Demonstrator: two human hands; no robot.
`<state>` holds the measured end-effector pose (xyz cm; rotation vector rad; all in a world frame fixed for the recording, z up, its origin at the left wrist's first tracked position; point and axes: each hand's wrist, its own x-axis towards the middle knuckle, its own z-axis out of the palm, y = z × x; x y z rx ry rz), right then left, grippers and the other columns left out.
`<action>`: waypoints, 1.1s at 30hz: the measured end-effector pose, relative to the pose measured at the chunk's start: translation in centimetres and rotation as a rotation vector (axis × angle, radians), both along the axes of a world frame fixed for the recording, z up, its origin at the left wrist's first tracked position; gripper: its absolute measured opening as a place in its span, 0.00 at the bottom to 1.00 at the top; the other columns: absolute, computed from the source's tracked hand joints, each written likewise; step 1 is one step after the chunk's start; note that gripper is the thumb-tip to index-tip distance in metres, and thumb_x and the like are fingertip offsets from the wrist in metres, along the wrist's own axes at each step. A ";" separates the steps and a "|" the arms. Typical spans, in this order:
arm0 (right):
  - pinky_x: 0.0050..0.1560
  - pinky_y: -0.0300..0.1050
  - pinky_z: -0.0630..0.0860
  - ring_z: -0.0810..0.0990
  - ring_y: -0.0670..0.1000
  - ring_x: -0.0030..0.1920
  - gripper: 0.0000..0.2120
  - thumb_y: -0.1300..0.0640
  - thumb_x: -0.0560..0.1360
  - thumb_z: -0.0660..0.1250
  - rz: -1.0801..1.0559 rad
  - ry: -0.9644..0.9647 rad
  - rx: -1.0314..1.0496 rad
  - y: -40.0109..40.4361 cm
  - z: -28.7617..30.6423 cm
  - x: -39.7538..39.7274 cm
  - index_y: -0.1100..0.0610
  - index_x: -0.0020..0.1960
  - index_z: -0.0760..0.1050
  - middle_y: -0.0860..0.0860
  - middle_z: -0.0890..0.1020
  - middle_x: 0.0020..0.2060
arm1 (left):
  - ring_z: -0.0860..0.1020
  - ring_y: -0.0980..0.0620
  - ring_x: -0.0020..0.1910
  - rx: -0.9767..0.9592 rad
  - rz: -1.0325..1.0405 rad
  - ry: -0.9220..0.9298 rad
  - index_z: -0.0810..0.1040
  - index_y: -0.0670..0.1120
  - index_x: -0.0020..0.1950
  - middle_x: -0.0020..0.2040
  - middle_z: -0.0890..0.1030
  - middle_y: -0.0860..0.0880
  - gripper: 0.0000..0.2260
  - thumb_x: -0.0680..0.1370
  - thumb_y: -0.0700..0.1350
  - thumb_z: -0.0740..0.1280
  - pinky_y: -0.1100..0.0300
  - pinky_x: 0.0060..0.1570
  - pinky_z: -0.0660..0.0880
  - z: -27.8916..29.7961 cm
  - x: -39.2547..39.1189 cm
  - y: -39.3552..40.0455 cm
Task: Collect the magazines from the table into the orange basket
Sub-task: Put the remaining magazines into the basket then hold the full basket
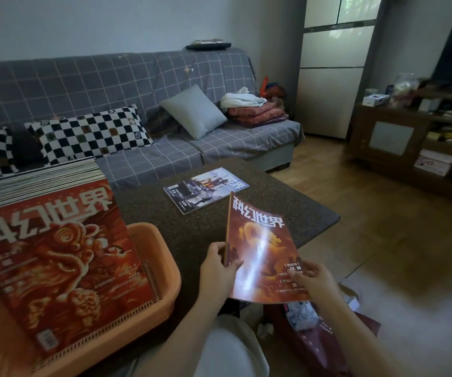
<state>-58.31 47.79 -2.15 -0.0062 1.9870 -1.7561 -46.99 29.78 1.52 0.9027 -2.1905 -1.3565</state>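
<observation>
Closest to the camera, the left hand (220, 270) pinches the spine edge of an orange magazine (260, 257), thumb on the cover, while the right hand (316, 281) curls its fingers over the near right corner, so both hands hold it tilted above the table's near edge. Its long axis runs away from the person, spine to the left. The orange basket (162, 278) lies to the left of that grip, nearer the left hand, and already holds a tall stack of magazines (56, 257) leaning up out of it. I judge the carry has to sweep leftward and rise over the basket's rim onto the stack. Between grip and basket the dark table (192, 227) is bare. Farther off, one bluish magazine (206, 189) lies flat on the table, apparently well in from its far edge, though the dim light makes that uncertain. Beyond stands a grey checked sofa (165, 91).
</observation>
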 end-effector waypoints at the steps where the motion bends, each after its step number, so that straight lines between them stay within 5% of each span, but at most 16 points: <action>1: 0.32 0.44 0.79 0.85 0.54 0.38 0.25 0.59 0.69 0.74 0.021 -0.009 -0.051 0.3 0.2 0.3 0.60 0.62 0.70 0.56 0.83 0.46 | 0.71 0.68 0.40 -0.032 -0.007 0.038 0.72 0.49 0.61 0.51 0.77 0.54 0.19 0.73 0.42 0.73 0.75 0.38 0.67 0.5 0.6 0.2; 4: 0.41 0.51 0.81 0.84 0.59 0.43 0.24 0.60 0.70 0.73 0.081 0.011 -0.155 0.4 1.4 1.2 0.62 0.64 0.71 0.60 0.83 0.49 | 0.73 0.64 0.45 -0.095 -0.004 0.128 0.72 0.49 0.61 0.48 0.76 0.57 0.18 0.73 0.43 0.73 0.74 0.41 0.66 2.4 2.4 0.4; 9: 0.39 0.50 0.80 0.85 0.58 0.41 0.27 0.53 0.62 0.76 0.140 0.077 -0.294 -1.2 5.7 3.4 0.57 0.59 0.74 0.57 0.85 0.46 | 0.75 0.68 0.43 -0.136 0.032 0.276 0.70 0.55 0.56 0.45 0.76 0.63 0.17 0.73 0.45 0.74 0.79 0.40 0.69 5.9 6.3 -0.7; 15: 0.34 0.46 0.80 0.85 0.54 0.41 0.18 0.57 0.67 0.74 0.286 0.105 -0.427 -4.7 10.2 6.7 0.53 0.54 0.73 0.53 0.86 0.43 | 0.81 0.64 0.47 -0.002 0.127 0.461 0.73 0.57 0.56 0.48 0.82 0.60 0.16 0.73 0.44 0.73 0.67 0.41 0.78 8.3 11.9 -3.2; 23: 0.45 0.54 0.80 0.84 0.56 0.48 0.26 0.54 0.65 0.73 0.506 0.164 -0.483 -10.8 12.2 11.0 0.52 0.60 0.70 0.53 0.85 0.49 | 0.83 0.58 0.46 -0.020 0.223 0.496 0.72 0.63 0.55 0.47 0.84 0.59 0.16 0.73 0.47 0.71 0.61 0.38 0.81 9.5 18.9 -7.0; 29: 0.44 0.52 0.80 0.84 0.55 0.47 0.20 0.62 0.71 0.71 0.583 0.169 -0.450 -15.9 12.2 13.1 0.52 0.59 0.70 0.52 0.85 0.47 | 0.83 0.55 0.47 -0.023 0.328 0.498 0.72 0.61 0.55 0.51 0.83 0.52 0.11 0.77 0.48 0.66 0.57 0.39 0.82 9.0 22.4 -9.7; 33: 0.48 0.55 0.81 0.84 0.53 0.47 0.19 0.63 0.72 0.70 0.612 0.217 -0.357 -19.2 11.8 14.0 0.52 0.58 0.69 0.51 0.85 0.46 | 0.83 0.59 0.46 -0.061 0.405 0.446 0.71 0.64 0.51 0.50 0.82 0.55 0.12 0.79 0.45 0.65 0.63 0.35 0.80 8.4 23.9 -11.4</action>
